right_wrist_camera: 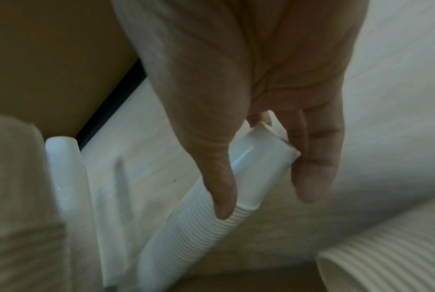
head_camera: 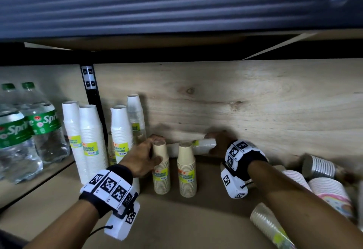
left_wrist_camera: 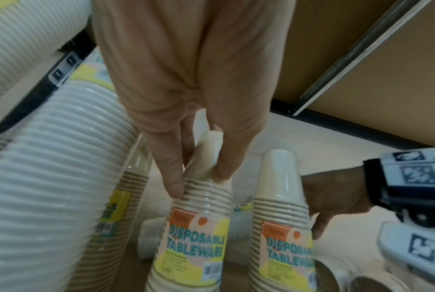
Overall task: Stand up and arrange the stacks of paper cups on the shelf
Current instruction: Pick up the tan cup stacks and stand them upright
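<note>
Both hands are busy at the back of the shelf (head_camera: 196, 219). From the head view, the left hand (head_camera: 143, 158) wraps its fingers round the top of an upright tan cup stack (head_camera: 161, 172), while the right hand (head_camera: 220, 142) reaches further in and closes on the narrow end of a white cup stack (head_camera: 204, 144) that lies on its side along the back wall. That lying stack's long axis runs roughly from nine to three o'clock, and its gripped end points to three; the right hand is plainly the nearer one, so raising that end looks like the coming move. A second tan stack (head_camera: 186, 172) stands just beside the first. Four white stacks (head_camera: 92, 142) stand at nine o'clock, Sprite bottles (head_camera: 29, 131) beyond them. Toppled stacks (head_camera: 332, 193) lie at four o'clock, still to be stood.

Left wrist view: fingers (left_wrist_camera: 172, 177) and thumb pinch the tan stack's top cup above its "Disposable Tableware" label; the stack is upright on the board.

Right wrist view, rather blurred: thumb and fingers (right_wrist_camera: 311, 168) hold the white stack's smooth end, and its ribbed length slants away toward seven o'clock.
</note>
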A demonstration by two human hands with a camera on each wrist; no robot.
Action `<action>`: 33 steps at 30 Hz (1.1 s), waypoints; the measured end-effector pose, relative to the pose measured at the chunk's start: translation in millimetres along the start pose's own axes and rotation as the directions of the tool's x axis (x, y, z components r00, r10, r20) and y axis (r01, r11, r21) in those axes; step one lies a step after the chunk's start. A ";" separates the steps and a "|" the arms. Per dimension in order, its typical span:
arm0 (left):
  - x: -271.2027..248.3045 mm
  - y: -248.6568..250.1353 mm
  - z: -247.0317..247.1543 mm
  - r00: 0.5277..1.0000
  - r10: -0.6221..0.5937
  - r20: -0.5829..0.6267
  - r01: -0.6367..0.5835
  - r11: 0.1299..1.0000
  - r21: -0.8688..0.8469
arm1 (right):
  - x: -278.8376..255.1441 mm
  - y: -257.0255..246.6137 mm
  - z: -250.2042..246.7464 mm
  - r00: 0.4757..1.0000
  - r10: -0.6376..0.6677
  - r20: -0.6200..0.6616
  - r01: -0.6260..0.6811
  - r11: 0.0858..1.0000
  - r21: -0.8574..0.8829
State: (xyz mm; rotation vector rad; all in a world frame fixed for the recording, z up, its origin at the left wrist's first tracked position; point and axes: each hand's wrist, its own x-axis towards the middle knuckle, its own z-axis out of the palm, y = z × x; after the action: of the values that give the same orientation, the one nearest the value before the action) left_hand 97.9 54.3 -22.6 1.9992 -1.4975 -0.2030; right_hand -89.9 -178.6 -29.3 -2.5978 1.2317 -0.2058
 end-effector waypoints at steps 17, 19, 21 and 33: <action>6.6 -5.6 5.0 0.999 -0.038 -0.008 0.039 0.997 0.067 | -62.0 -21.8 -108.3 0.928 -0.065 -0.367 0.248 0.843 0.478; 4.7 -4.4 4.6 0.999 -0.033 -0.012 0.034 0.997 0.073 | -64.4 -27.1 -110.3 0.929 -0.070 -0.362 0.271 0.794 0.544; 2.8 -3.5 4.5 1.000 -0.024 -0.012 0.025 0.997 0.066 | -66.7 -32.3 -110.1 0.942 -0.105 -0.320 0.274 0.791 0.547; -1.8 2.3 3.6 1.000 -0.024 -0.015 0.025 0.998 0.062 | -67.1 -51.3 -103.2 0.922 -0.227 -0.313 0.365 0.780 0.509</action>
State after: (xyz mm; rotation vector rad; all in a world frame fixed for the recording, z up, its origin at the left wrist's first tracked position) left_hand 93.7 54.2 -24.6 2.0646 -1.4876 -0.1539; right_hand -118.7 -113.0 83.2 -2.2528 0.6567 -0.8295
